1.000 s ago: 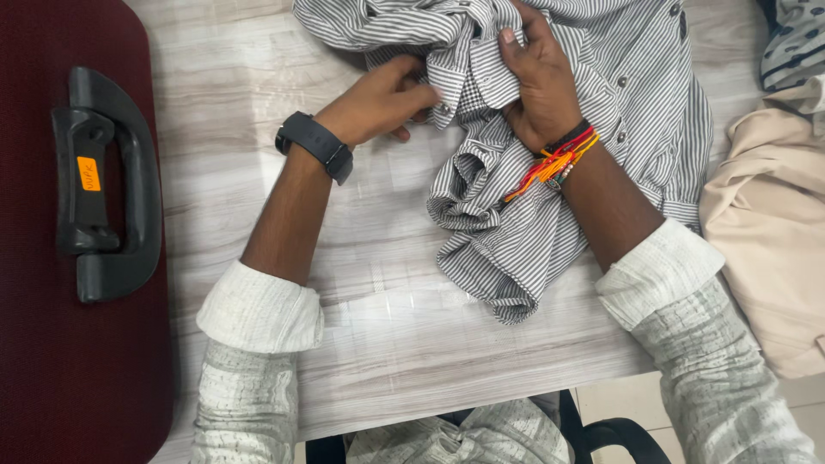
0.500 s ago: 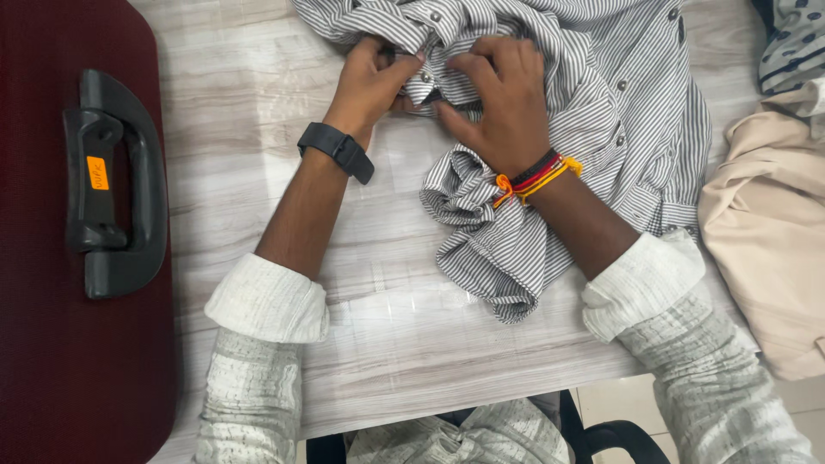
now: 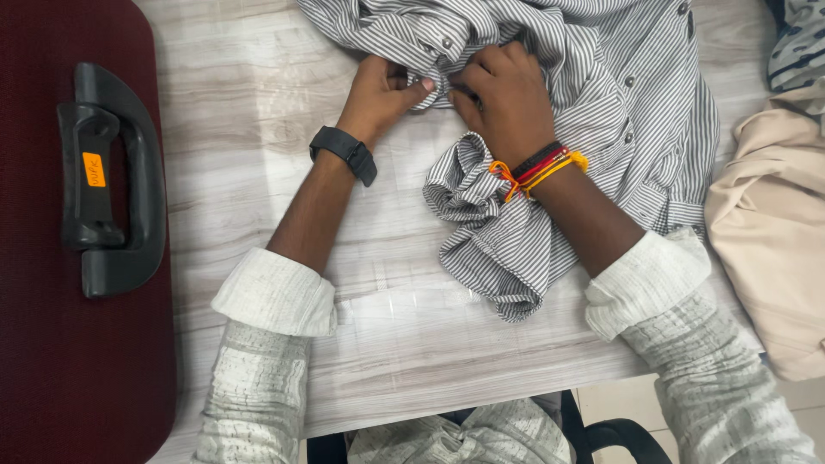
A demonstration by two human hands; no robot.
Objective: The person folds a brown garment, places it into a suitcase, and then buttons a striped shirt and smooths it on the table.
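Both hands (image 3: 382,90) (image 3: 507,99) closed tighter on crumpled striped shirt (image 3: 601,94).

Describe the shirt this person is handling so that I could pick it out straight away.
Start at the dark red suitcase on the left of the pale wood-grain table, then look right to where the left hand and right hand meet. They pinch the crumpled striped shirt. Its thin grey and white stripes and small buttons set it apart from the plain beige garment beside it.
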